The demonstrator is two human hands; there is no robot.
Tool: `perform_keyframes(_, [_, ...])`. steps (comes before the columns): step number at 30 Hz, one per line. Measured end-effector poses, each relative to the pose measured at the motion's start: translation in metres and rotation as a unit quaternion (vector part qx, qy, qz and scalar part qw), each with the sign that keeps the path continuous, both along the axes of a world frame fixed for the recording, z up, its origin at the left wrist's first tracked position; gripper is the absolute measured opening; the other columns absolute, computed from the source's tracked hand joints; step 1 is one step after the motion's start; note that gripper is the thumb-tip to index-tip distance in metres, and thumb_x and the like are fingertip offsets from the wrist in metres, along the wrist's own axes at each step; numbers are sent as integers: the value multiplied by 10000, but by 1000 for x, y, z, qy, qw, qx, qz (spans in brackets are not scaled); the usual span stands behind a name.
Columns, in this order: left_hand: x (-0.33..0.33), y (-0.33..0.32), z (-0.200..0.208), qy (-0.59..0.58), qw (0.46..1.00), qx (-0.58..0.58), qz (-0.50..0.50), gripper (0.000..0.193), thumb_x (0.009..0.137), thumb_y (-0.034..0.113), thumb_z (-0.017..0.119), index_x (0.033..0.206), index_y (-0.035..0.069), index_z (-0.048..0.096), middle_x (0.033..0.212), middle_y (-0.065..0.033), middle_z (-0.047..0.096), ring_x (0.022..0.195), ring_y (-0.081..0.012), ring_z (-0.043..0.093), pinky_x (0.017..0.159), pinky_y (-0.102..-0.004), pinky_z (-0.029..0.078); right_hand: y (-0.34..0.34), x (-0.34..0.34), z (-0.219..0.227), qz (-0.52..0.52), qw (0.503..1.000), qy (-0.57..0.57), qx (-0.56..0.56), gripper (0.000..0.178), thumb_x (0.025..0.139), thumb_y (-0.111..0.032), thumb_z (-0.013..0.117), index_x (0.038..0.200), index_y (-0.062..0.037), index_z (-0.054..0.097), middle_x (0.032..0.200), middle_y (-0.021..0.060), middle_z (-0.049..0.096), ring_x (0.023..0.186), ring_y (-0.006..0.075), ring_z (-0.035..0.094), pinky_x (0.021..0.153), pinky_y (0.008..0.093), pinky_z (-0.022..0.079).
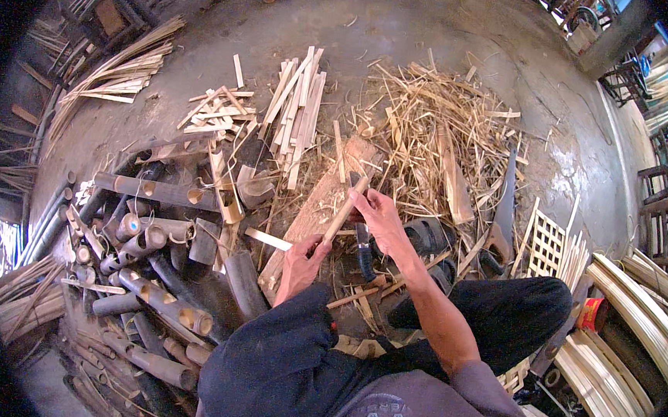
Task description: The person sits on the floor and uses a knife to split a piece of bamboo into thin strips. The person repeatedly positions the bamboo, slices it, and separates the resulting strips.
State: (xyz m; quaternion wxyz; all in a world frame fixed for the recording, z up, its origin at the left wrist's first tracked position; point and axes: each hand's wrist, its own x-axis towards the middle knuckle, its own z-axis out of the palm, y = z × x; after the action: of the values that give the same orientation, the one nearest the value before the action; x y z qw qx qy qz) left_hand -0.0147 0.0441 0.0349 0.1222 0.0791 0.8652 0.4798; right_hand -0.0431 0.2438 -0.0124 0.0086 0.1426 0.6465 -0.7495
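In front of my knees, both hands hold a split bamboo strip (pixel 344 211) that slants up and to the right. My left hand (pixel 303 264) is closed around its near end. My right hand (pixel 380 218) pinches it close to the far end. A pale flat slat (pixel 268 239) sticks out to the left beside my left hand; whether that hand touches it I cannot tell. Under the hands lies a long wooden board (pixel 321 200), its surface rough. Just below my right hand is a black handle (pixel 363 255), apparently a knife's, with its upper part hidden by the hand.
Cut slats (pixel 298 117) and a shorter pile (pixel 220 113) lie ahead. Shavings (pixel 425 130) heap to the right, near a handsaw (pixel 505 205). Bamboo tubes (pixel 161 305) crowd the left. A woven lattice panel (pixel 546 243) and bundled strips (pixel 605 375) are at my right.
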Motion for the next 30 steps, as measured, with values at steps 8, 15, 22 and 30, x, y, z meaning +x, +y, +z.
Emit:
perform_keyframes(8, [1, -1, -4, -128, 990, 57, 35, 337, 930, 311, 596, 924, -22, 644, 695, 10, 565, 649, -93, 467, 603, -267, 392, -11, 3, 3, -9, 1000, 7, -26, 330, 958, -318, 577, 942, -4, 678, 697, -83, 515, 639, 23, 397, 552, 210, 345])
perform_keyframes(15, [5, 4, -43, -111, 969, 185, 120, 334, 945, 328, 561, 919, 7, 646, 707, -3, 558, 681, -111, 473, 617, -285, 385, -10, 17, 21, 4, 998, 14, -63, 324, 1003, -289, 480, 918, -18, 637, 749, 18, 619, 645, 84, 572, 581, 238, 483])
perform_keyframes(22, [-19, -31, -55, -76, 937, 255, 228, 284, 975, 263, 520, 799, 60, 611, 669, 14, 548, 591, -70, 483, 550, -227, 392, 21, 21, 25, -129, 977, -54, -159, 360, 985, -335, 504, 858, -17, 613, 685, 41, 610, 585, 134, 573, 561, 275, 478])
perform_keyframes(30, [-19, -54, -62, -151, 927, 221, 261, 259, 984, 239, 498, 865, 30, 591, 694, 3, 524, 578, -74, 482, 523, -224, 397, 94, 47, -16, -255, 951, -115, -133, 276, 958, -314, 537, 978, -47, 601, 733, 48, 602, 646, 133, 574, 616, 280, 509])
